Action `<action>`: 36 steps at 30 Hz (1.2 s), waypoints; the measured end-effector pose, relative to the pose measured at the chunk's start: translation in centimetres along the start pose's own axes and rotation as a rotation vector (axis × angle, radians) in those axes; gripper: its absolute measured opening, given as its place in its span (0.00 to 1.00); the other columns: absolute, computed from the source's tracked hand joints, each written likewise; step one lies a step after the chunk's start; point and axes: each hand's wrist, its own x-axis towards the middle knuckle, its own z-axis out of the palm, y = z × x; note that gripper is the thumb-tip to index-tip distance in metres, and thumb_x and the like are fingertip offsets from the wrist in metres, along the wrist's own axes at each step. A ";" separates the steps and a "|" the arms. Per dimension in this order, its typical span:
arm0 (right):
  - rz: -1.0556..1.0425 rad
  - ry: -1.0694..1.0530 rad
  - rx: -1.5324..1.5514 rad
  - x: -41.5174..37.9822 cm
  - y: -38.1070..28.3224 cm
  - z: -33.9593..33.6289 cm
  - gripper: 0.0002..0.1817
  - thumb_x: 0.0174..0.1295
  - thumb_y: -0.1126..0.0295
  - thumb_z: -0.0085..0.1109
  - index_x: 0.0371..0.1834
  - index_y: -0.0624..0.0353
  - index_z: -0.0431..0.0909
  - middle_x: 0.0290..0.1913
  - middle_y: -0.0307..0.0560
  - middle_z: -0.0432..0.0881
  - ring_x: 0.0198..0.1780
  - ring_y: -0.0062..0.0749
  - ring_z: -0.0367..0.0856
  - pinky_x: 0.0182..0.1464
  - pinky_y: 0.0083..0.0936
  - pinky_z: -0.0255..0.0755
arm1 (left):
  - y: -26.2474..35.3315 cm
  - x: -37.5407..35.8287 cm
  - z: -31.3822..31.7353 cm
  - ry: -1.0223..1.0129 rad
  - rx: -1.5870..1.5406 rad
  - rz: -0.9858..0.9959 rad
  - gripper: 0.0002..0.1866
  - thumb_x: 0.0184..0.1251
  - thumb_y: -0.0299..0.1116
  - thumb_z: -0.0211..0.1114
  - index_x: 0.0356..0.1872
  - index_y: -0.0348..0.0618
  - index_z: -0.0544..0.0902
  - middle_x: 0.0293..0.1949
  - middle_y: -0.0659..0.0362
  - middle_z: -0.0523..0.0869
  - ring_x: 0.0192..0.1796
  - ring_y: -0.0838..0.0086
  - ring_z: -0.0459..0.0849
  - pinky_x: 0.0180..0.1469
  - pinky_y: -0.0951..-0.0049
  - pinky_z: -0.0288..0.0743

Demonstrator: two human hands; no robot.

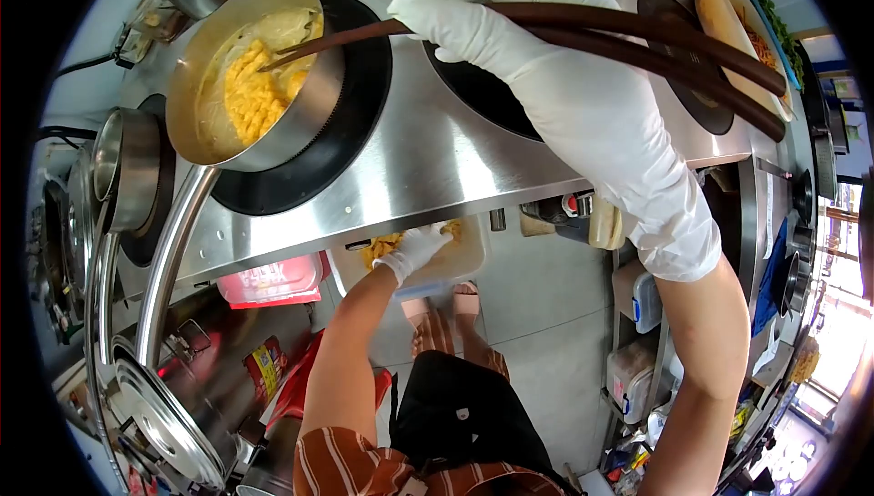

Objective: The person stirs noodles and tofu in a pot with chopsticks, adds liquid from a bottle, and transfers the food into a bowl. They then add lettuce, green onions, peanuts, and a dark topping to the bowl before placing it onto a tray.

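Note:
My right hand, in a white glove, is closed around long dark wooden chopsticks above the counter. The tip of one stick reaches into a steel saucepan and touches a clump of yellow food, possibly noodles, in cloudy liquid. The thick ends of the chopsticks extend to the right past my wrist. Below the counter edge, my gloved left hand reaches into a pale plastic bin with more yellow pieces. Its fingertips are partly hidden, and I cannot see whether they grip anything.
The saucepan sits on a round black hob plate, its long handle pointing toward me. Another steel pot stands left. A cream tray lies far right. Below are a pink-lidded box and shelved containers.

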 end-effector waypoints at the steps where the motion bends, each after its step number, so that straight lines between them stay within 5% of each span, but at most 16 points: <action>1: -0.046 0.021 0.003 0.0 0.8 0.2 0.10 0.65 0.69 0.60 0.46 0.62 0.83 0.38 0.43 0.85 0.42 0.24 0.81 0.46 0.20 0.75 | 0.1 -0.5 -1.4 0.075 -0.113 -0.093 0.10 0.61 0.29 0.60 0.43 0.51 0.79 0.53 0.53 0.78 0.42 0.60 0.84 0.34 0.61 0.80; 5: -0.095 0.030 -0.039 0.4 0.8 0.2 0.11 0.67 0.70 0.58 0.46 0.64 0.83 0.39 0.41 0.85 0.41 0.22 0.82 0.48 0.19 0.76 | -0.1 -2.6 -5.3 0.169 -0.503 -0.337 0.14 0.58 0.30 0.66 0.46 0.47 0.79 0.50 0.50 0.81 0.42 0.58 0.85 0.40 0.63 0.79; 7: -0.092 0.040 0.015 0.6 0.7 0.5 0.11 0.66 0.69 0.59 0.46 0.64 0.83 0.39 0.41 0.85 0.39 0.22 0.82 0.48 0.18 0.76 | -0.1 -3.4 -7.0 0.100 -0.896 -0.848 0.20 0.57 0.33 0.69 0.51 0.45 0.78 0.46 0.50 0.85 0.48 0.59 0.84 0.48 0.64 0.77; 8: -0.014 0.046 0.045 0.6 0.3 0.6 0.11 0.66 0.70 0.59 0.46 0.64 0.83 0.39 0.41 0.85 0.40 0.22 0.83 0.48 0.18 0.76 | -0.9 -4.6 -3.8 0.286 -0.986 -0.938 0.21 0.58 0.34 0.71 0.52 0.41 0.78 0.45 0.52 0.86 0.46 0.61 0.84 0.49 0.67 0.77; 11: 0.046 0.031 0.057 0.7 -0.3 0.7 0.11 0.67 0.70 0.59 0.46 0.64 0.83 0.39 0.43 0.86 0.41 0.22 0.83 0.47 0.18 0.76 | -1.9 -5.7 -3.6 0.416 -1.309 -1.140 0.23 0.55 0.31 0.74 0.52 0.38 0.78 0.42 0.56 0.87 0.39 0.65 0.83 0.46 0.69 0.77; 16: 0.092 0.037 0.066 0.8 -0.9 1.3 0.11 0.67 0.69 0.58 0.47 0.64 0.83 0.40 0.43 0.86 0.41 0.22 0.83 0.48 0.17 0.76 | -2.5 -6.5 -2.9 0.637 -1.330 -1.082 0.16 0.52 0.25 0.75 0.42 0.36 0.82 0.36 0.61 0.86 0.34 0.73 0.81 0.44 0.72 0.77; 18: 0.092 0.030 0.043 0.9 -1.0 1.5 0.11 0.67 0.69 0.58 0.47 0.64 0.83 0.40 0.42 0.85 0.41 0.22 0.83 0.48 0.17 0.76 | -3.1 -6.5 -1.8 0.550 -1.426 -1.298 0.13 0.51 0.24 0.75 0.38 0.37 0.83 0.36 0.62 0.87 0.35 0.75 0.81 0.43 0.73 0.77; 23: 0.088 0.065 0.132 0.8 -0.7 2.1 0.09 0.63 0.69 0.63 0.43 0.60 0.85 0.34 0.39 0.85 0.37 0.20 0.81 0.45 0.17 0.74 | -2.9 -6.7 -1.9 0.595 -1.588 -1.385 0.14 0.50 0.23 0.75 0.39 0.37 0.82 0.38 0.61 0.86 0.36 0.75 0.82 0.42 0.73 0.78; 26: 0.074 0.016 0.071 0.5 -0.4 1.8 0.11 0.67 0.69 0.58 0.47 0.63 0.83 0.40 0.41 0.85 0.42 0.21 0.83 0.49 0.18 0.76 | -2.4 -7.4 -1.8 0.544 -1.604 -1.312 0.15 0.52 0.31 0.76 0.41 0.49 0.82 0.37 0.65 0.86 0.39 0.73 0.83 0.34 0.66 0.75; 29: 0.077 0.034 -0.011 0.5 -0.8 1.8 0.11 0.66 0.71 0.59 0.47 0.63 0.83 0.41 0.42 0.85 0.43 0.22 0.82 0.51 0.20 0.75 | -0.2 -7.7 -6.6 0.555 -1.658 -1.379 0.14 0.56 0.29 0.74 0.41 0.48 0.80 0.39 0.64 0.86 0.42 0.73 0.84 0.37 0.67 0.78; 36: -0.055 -0.019 -0.062 1.3 -2.0 2.1 0.08 0.60 0.73 0.63 0.43 0.59 0.84 0.39 0.42 0.86 0.42 0.24 0.82 0.49 0.21 0.74 | 6.6 -12.1 -18.1 0.777 -2.017 -1.166 0.12 0.59 0.17 0.67 0.39 0.45 0.78 0.45 0.55 0.84 0.47 0.67 0.85 0.50 0.64 0.83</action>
